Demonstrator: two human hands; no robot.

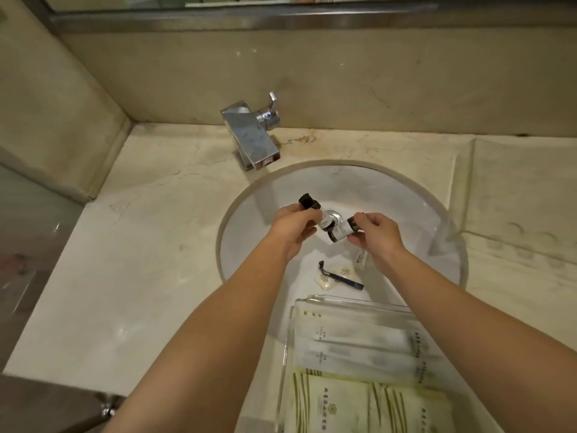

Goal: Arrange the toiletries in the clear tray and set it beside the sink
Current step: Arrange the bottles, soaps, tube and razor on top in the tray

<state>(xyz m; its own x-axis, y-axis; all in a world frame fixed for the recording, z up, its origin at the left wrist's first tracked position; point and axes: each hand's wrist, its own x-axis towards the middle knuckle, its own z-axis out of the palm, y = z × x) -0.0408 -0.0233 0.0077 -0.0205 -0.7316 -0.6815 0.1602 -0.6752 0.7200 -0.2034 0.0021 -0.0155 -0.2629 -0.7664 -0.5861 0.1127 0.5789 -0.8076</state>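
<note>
Both my hands are over the sink basin. My left hand grips a small dark bottle with a white label, and a black cap sticks out above its fingers. My right hand pinches a second small bottle by its black cap end. In the basin lie a blue razor, two round wrapped soaps, and a small white tube. A clear tray holding several flat packets rests across the sink's near edge, under my right forearm.
A chrome faucet stands at the back left of the sink. A second clear tray sits on the marble counter to the right. The counter continues on the left to a wall, and a mirror ledge runs along the top.
</note>
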